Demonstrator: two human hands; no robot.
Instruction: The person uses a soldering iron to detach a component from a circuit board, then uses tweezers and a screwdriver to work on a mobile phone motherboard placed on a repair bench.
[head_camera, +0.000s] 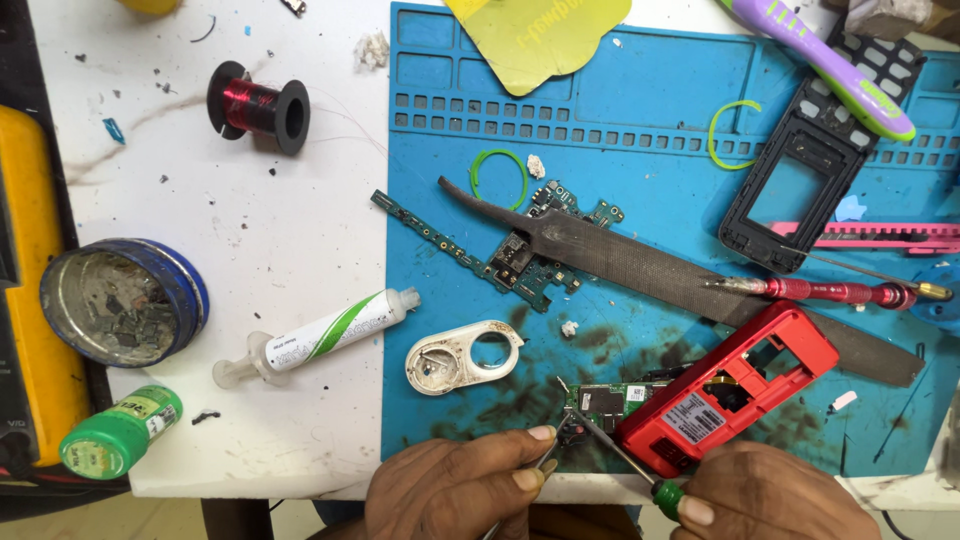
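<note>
While the round blue tin (125, 300) is sitting open on the white table (280, 240) at the left, it is holding grey residue and small dark bits whose kind I cannot tell. Just below it a green-capped bottle (120, 432) is lying on its side, and to its right a syringe (315, 338) with a white-and-green label is lying at a slant, its tip pointing up and right toward the blue mat (640, 130). A spool of red wire (258, 106) is resting farther up the table.

The red phone shell (728, 400) is lying on the lower part of the mat, near the table's front edge and between the two hands. Its long axis is running diagonally, from lower left up to upper right, and it is lying open side up with a green circuit board (610, 400) sticking out at its lower-left end.

The left hand (455, 490) is pinching thin metal tweezers (548, 462), whose tips are pointing up and right at that board. The right hand (770, 495) is gripping a green-handled screwdriver (615, 448), its shaft slanting up and left so the tip is meeting the same spot by the board.

Above the shell, a long dark file (650, 265) is lying across the mat over a second, bare circuit board (530, 255), with a red-handled screwdriver (830, 291) beside it and a black phone frame (800, 185) farther up.
</note>
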